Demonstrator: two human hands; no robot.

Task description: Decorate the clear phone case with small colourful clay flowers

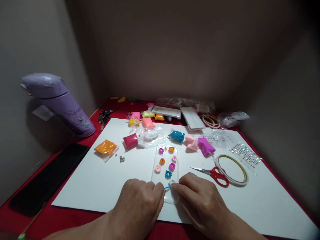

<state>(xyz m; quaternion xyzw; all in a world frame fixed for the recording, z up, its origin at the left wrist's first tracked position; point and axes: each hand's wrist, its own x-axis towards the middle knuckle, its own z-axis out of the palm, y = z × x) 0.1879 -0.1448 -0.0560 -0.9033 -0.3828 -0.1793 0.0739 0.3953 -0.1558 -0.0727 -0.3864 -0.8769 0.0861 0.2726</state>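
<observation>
A clear phone case (166,159) lies on a white sheet (100,180), dotted with several small clay flowers in pink, orange, purple and blue. Both hands rest over its near end. My left hand (140,203) and my right hand (197,196) are curled, fingertips meeting in a pinch on a thin blue clay strip (167,187) stretched between them just above the case.
Small clay packs in orange (106,147), red (130,140), teal (176,135), pink and purple (206,146) lie behind the case. Red scissors (215,174), a tape roll (232,169) and gem stickers (246,154) sit right. A lilac bottle (60,103) and black phone (50,176) stand left.
</observation>
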